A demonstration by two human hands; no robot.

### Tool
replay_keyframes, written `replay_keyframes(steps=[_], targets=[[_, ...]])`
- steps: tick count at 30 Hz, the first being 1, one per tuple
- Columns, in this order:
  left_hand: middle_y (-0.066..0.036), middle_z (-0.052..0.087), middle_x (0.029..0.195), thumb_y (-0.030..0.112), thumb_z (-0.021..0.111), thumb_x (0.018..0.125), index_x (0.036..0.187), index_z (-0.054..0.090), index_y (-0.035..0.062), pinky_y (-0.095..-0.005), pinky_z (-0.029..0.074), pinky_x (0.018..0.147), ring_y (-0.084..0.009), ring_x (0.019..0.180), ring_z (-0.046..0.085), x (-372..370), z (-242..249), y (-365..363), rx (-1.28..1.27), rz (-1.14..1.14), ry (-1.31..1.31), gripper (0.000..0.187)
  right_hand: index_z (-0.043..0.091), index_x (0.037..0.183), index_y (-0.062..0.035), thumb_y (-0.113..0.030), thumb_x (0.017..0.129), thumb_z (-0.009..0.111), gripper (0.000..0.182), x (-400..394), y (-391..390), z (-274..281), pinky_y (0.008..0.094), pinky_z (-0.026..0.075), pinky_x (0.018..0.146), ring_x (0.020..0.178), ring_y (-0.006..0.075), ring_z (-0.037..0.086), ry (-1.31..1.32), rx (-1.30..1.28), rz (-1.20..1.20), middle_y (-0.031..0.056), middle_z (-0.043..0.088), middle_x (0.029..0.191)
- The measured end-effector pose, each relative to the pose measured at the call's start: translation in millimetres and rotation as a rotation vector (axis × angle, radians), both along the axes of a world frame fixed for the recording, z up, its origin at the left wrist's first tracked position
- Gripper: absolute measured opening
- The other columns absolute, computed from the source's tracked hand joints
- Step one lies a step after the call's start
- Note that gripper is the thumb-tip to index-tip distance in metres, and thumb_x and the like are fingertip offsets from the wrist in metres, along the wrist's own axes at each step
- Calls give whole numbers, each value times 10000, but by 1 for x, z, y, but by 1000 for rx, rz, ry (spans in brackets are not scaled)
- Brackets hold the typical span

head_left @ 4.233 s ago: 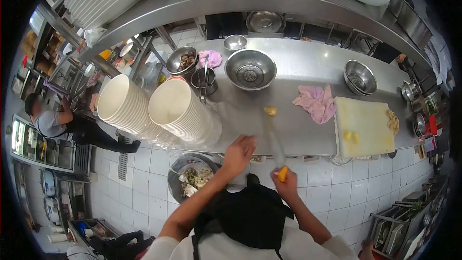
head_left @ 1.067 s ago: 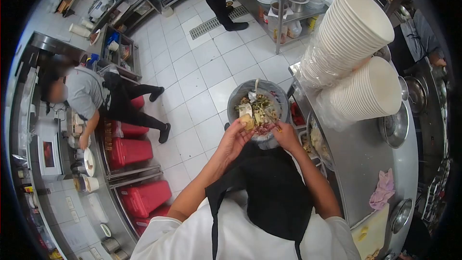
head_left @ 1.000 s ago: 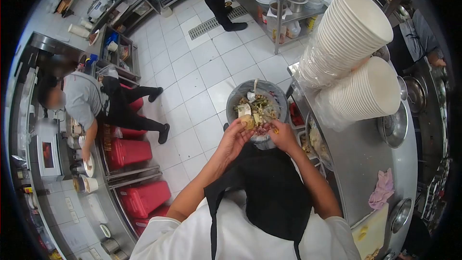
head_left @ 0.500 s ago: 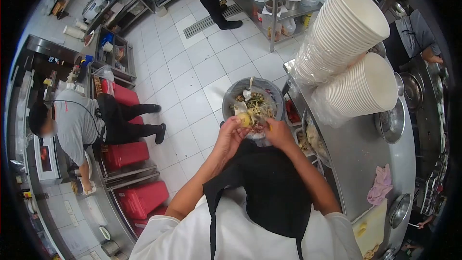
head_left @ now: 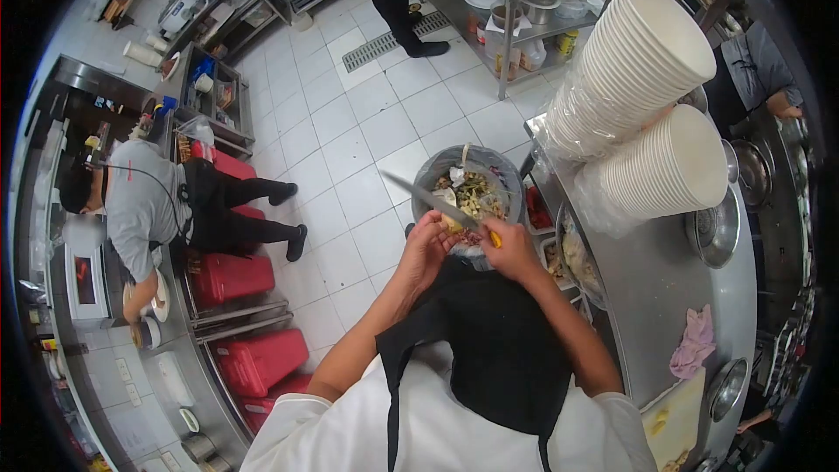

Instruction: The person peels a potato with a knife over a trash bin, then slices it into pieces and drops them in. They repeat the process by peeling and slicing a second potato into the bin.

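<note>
My right hand (head_left: 514, 249) is closed round the yellow handle of a large knife (head_left: 428, 199), whose blade points up and to the left. Beside it my left hand (head_left: 426, 249) holds a pale yellow piece of food (head_left: 454, 222), partly behind the blade. Both hands are over the near side of a round bin lined with a grey bag (head_left: 514, 177). Food scraps (head_left: 474, 194) and peelings lie inside the bin.
White stacked tubs (head_left: 647, 52) stand on the steel counter (head_left: 642, 275) at right, with a pink cloth (head_left: 693, 343) and a cutting board (head_left: 677, 411). Red bins (head_left: 232, 280) line the left counter, where a person (head_left: 144, 201) works. Another person (head_left: 389, 0) stands ahead.
The knife blade has turned and now shows broadside, pointing up-left over the bin. The person at left has moved their arm at the counter. The view has shifted slightly.
</note>
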State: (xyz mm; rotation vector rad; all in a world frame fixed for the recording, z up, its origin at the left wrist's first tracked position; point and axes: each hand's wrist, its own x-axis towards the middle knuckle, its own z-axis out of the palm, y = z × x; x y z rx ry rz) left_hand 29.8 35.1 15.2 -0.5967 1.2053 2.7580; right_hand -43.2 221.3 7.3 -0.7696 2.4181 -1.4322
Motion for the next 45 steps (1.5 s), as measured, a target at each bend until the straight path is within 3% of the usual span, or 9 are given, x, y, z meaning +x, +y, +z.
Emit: replay_keyframes(steps=[3,10,13,16,19,23,32,38,45], targets=[[-83,621,1224,229,603,958,1358,479,9,-335,501,971,-180,1112,615,-1,-1,0,34,8,8,473,644,904,-45,-153,856,629,120,5,-5,18,480,499,645,762,427,646,48,-3,1,210,645,782],[-74,637,1182,208,631,952,1322,513,9,-300,544,877,-161,1039,646,3,5,7,15,44,-19,437,641,875,-66,-155,854,629,93,11,-6,24,511,488,593,685,440,634,154,57,-47,208,635,726],[-73,648,1140,178,637,953,1288,531,5,-288,556,852,-153,983,656,6,-10,2,2,20,-30,391,702,992,-93,-139,861,627,157,13,-5,20,497,511,609,659,405,652,166,75,-8,195,662,716],[-71,656,1096,167,633,964,1249,547,-1,-291,565,840,-145,923,660,11,-13,-5,61,-5,-10,342,703,980,-80,-183,870,620,172,14,-2,14,513,513,658,728,418,662,117,128,-9,214,671,759],[-83,659,1082,183,627,978,1228,550,-3,-293,568,842,-159,894,663,16,1,-1,60,79,-33,321,699,978,-58,-236,884,598,225,3,12,-38,521,512,720,811,436,660,-156,310,-97,232,675,820],[-123,645,1142,203,632,978,1240,534,1,-302,558,891,-200,972,659,14,2,-12,56,88,-12,345,686,963,-37,-275,892,583,268,-3,29,-85,513,509,750,856,447,650,-185,295,-155,235,677,863],[-82,611,1225,198,673,940,1333,483,42,-316,521,952,-182,1090,619,6,-2,-4,152,34,-6,463,635,837,-53,-168,834,630,115,7,-9,14,511,498,653,727,433,647,1,50,-59,206,648,722],[-74,593,1265,253,693,919,1370,466,51,-330,507,978,-180,1146,604,6,10,6,173,4,22,544,626,818,-64,-157,841,631,96,13,-11,26,521,497,580,630,421,641,223,87,-42,204,634,659],[-90,595,1271,264,683,922,1326,506,26,-322,487,995,-182,1139,597,14,-1,5,170,23,1,501,619,852,-79,-168,849,624,90,17,-11,28,535,496,613,672,431,647,192,132,-46,209,644,691]])
